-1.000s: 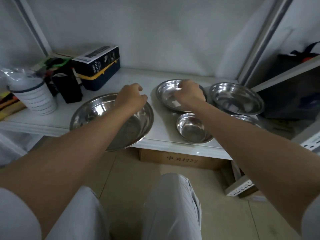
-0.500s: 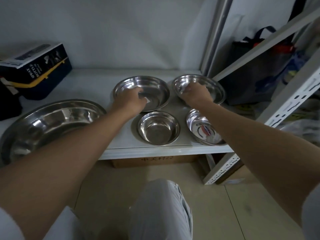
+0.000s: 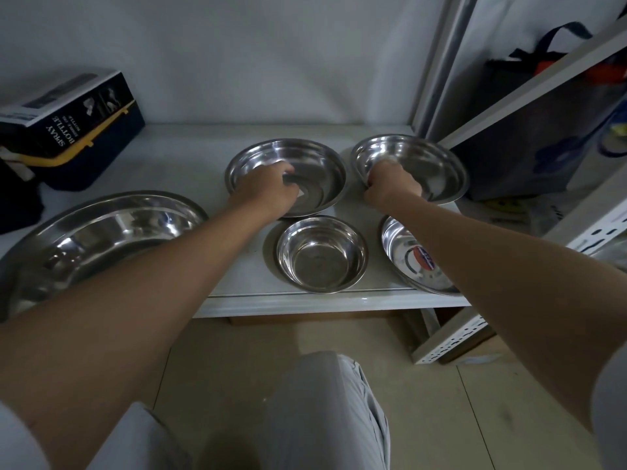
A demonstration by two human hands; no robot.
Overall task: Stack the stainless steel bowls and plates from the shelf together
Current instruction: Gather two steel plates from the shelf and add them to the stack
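Several stainless steel dishes lie on a white shelf (image 3: 190, 157). A very large basin (image 3: 101, 228) fills the left. A middle plate (image 3: 305, 164) sits at the back, and my left hand (image 3: 266, 189) grips its near left rim. The back right plate (image 3: 427, 164) has my right hand (image 3: 392, 184) closed over its near left rim. In front stand a small deep bowl (image 3: 322, 254) and a labelled plate (image 3: 407, 259), the latter partly hidden under my right forearm.
A dark box printed "SPRAY BOTTLE" (image 3: 71, 127) stands at the back left of the shelf. A grey upright post (image 3: 441, 62) bounds the shelf on the right, with dark bags (image 3: 529, 130) beyond it. My knee (image 3: 325, 401) and the tiled floor lie below.
My left hand left the large basin and came to the middle plate. My right hand shifted from the middle plate to the back right plate. The view swung to the right.
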